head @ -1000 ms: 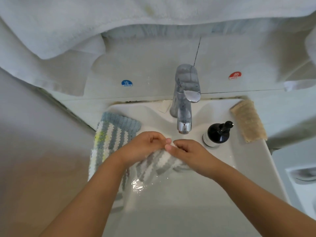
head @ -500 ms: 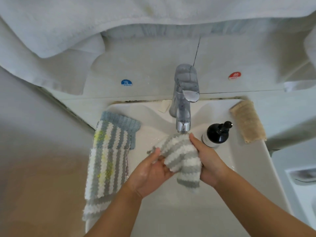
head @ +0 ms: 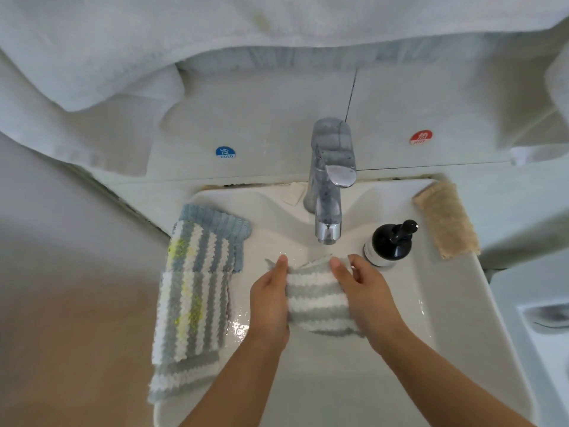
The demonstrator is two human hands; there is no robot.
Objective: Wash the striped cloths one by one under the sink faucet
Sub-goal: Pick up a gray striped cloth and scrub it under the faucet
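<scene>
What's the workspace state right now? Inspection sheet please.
Surface: white ceramic sink, wet patches in the basin.
Job's things: grey-and-white striped cloth held below the chrome faucet; pile of striped cloths draped over the sink's left rim.
Clutter: black pump bottle; beige knitted cloth on the right rim.
Grippers: left hand and right hand both grip the held cloth.
Cables: nothing seen.
Surroundings: white towel hanging above; blue cold sticker and red hot sticker on the wall.

— What sort of room did I have on screen?
— A home bathroom: I saw a white sink (head: 455,303) mid-frame, a chrome faucet (head: 331,192), a soap pump bottle (head: 389,243), and white towels (head: 154,41) hanging across the top.
</scene>
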